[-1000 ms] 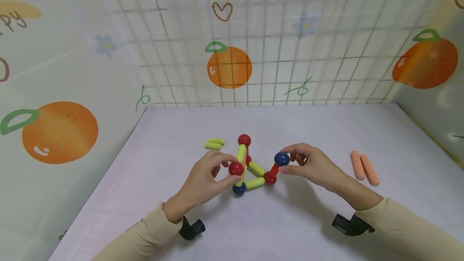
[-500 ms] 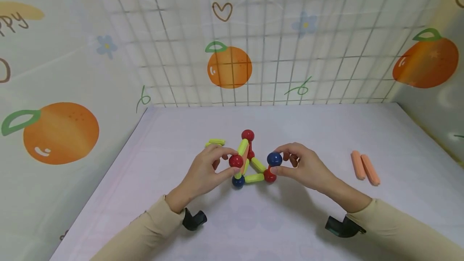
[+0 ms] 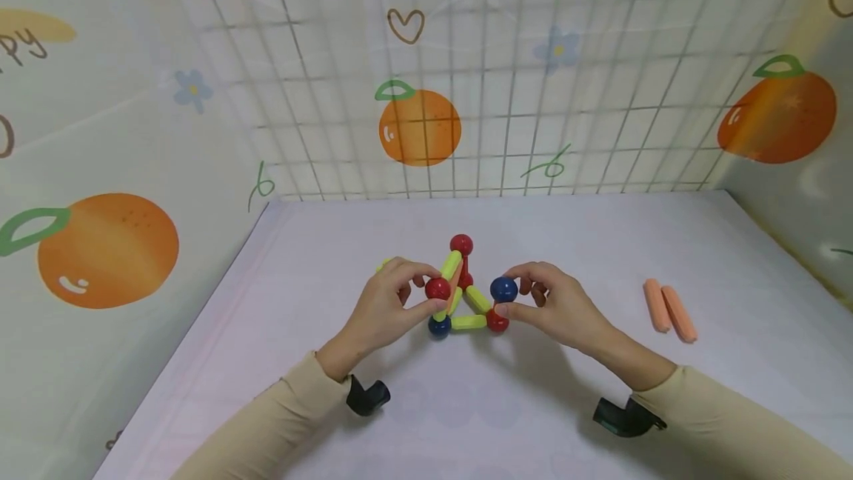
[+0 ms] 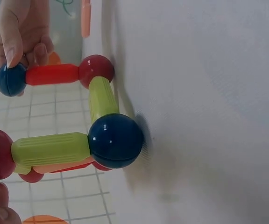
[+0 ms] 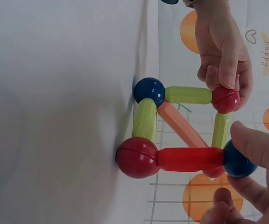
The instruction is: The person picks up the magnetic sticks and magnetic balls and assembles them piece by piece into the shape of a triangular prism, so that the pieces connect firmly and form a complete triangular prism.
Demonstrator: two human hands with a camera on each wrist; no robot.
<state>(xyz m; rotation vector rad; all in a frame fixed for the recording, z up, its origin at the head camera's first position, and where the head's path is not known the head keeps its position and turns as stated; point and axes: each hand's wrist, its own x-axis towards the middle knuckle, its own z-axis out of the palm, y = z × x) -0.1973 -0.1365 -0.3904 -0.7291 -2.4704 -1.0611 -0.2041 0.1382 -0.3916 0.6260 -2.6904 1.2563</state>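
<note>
A frame of magnetic rods and balls stands on the table between both hands. My left hand (image 3: pixel 389 306) pinches the red ball (image 3: pixel 437 289) atop a yellow-green upright rod (image 4: pixel 50 148), whose foot meets a blue ball (image 4: pixel 116 141). My right hand (image 3: pixel 563 310) pinches another blue ball (image 3: pixel 503 290) between thumb and finger; below it a red rod (image 5: pixel 190 159) rises from a red ball (image 5: pixel 137 157). At the back, a red ball (image 3: pixel 461 245) caps another red upright. Yellow-green rods (image 3: pixel 469 322) join the lower balls, and a salmon rod (image 5: pixel 183 123) runs diagonally across one side.
Two salmon rods (image 3: pixel 668 310) lie side by side at the right of the table (image 3: pixel 320 235). Behind the left hand, a sliver of a yellow-green rod (image 3: pixel 383 265) shows. A printed cloth with oranges (image 3: pixel 420 128) hangs over a wire grid at the back.
The right hand has moved left with the blue ball, and its red rod has gone from leaning to upright. The left hand and the frame have shifted slightly farther back, covering the loose yellow-green rods.
</note>
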